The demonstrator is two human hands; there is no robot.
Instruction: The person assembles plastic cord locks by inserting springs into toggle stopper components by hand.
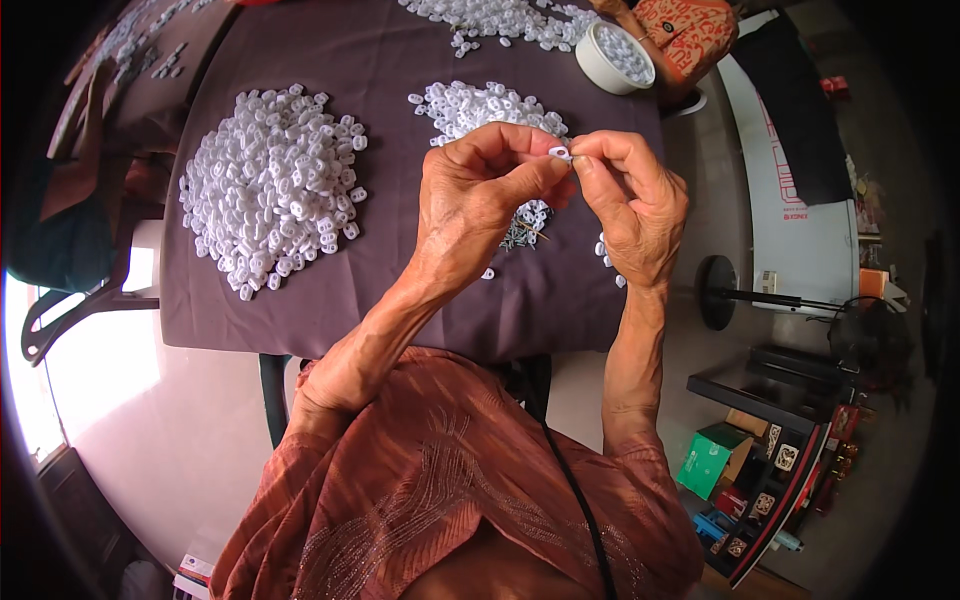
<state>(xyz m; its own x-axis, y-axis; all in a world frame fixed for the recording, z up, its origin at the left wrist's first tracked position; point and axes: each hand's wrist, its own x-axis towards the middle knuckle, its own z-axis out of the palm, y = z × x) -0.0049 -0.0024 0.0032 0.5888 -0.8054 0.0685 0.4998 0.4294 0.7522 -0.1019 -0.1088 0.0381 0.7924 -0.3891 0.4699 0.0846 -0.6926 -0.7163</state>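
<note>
A small white oval plastic piece with holes (559, 152) is held up over the table between my two hands. My left hand (485, 185) pinches it between thumb and forefinger. My right hand (632, 200) has thumb and forefinger pressed together at the right end of the piece; whatever they grip is too small to make out. Behind my left hand lies a heap of similar white pieces (490, 108). Below the fingers, small grey metal bits (518, 237) lie beside more white pieces. A larger white heap (275, 190) spreads to the left.
A dark cloth (400, 310) covers the table. Another white heap (500, 22) lies at the far side, near a white tub (590, 75) of pieces. A person in orange patterned clothing (685, 40) sits at the far right. A fan (870, 335) stands on the right.
</note>
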